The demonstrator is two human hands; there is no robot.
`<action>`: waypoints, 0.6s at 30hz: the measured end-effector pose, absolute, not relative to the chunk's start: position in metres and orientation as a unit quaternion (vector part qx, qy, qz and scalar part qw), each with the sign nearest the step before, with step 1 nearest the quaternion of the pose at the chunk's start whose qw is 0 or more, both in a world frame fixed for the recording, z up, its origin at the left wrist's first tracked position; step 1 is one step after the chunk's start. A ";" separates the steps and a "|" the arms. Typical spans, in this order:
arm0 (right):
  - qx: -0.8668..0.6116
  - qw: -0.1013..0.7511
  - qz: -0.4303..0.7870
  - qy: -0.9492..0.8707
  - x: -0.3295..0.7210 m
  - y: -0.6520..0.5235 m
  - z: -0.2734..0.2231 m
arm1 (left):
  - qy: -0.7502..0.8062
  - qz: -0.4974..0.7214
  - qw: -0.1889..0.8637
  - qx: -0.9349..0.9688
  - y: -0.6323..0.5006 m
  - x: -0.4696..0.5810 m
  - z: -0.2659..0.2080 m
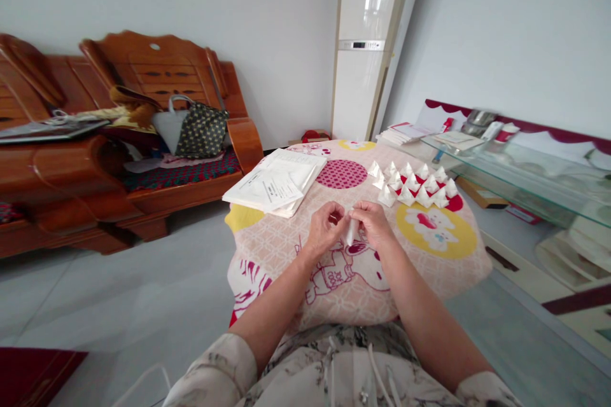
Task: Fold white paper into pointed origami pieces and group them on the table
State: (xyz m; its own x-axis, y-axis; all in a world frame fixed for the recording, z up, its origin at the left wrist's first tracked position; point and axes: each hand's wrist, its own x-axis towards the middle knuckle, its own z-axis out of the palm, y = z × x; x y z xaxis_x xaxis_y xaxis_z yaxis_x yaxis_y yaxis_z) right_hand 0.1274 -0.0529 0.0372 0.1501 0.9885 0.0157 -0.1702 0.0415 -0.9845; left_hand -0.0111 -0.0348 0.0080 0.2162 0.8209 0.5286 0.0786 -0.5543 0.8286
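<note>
Between my two hands, just above the cloth-covered table (267, 248), is a small folded piece of white paper (352, 233). The fingers of my left hand (329, 227) pinch its left side. My right hand (372, 224) grips the upper right part of it with bent fingers. Beyond my right hand, several white folded-paper pieces (407, 196) with pointed tips stand in rows, with red showing between them. Farther off to the left lies a stack of printed paper sheets (272, 184). My fingers hide part of the piece I hold.
A glass-topped cabinet (529, 172) bearing papers, a metal pot (481, 118) and a cup (506, 133) stands at the right. On the left is a wooden sofa (157, 70) with a bag (203, 130) on it. A tall white air conditioner (360, 82) stands behind the table.
</note>
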 end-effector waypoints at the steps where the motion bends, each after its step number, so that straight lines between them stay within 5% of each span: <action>1: -0.487 0.586 0.492 -0.422 0.127 -0.053 0.036 | 0.324 0.539 0.325 0.706 -0.036 -0.011 0.008; 18: -0.501 0.580 0.456 -0.452 0.124 -0.051 0.045 | 0.307 0.573 0.230 0.725 -0.043 -0.007 0.016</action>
State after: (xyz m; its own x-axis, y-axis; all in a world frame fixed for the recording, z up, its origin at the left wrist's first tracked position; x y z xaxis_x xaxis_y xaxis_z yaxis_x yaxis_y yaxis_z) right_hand 0.1241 -0.0512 0.0449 0.1749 0.9823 0.0672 -0.0751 0.0814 -0.9939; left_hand -0.0066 -0.0428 0.0161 0.1560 0.7076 0.6892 0.1819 -0.7064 0.6841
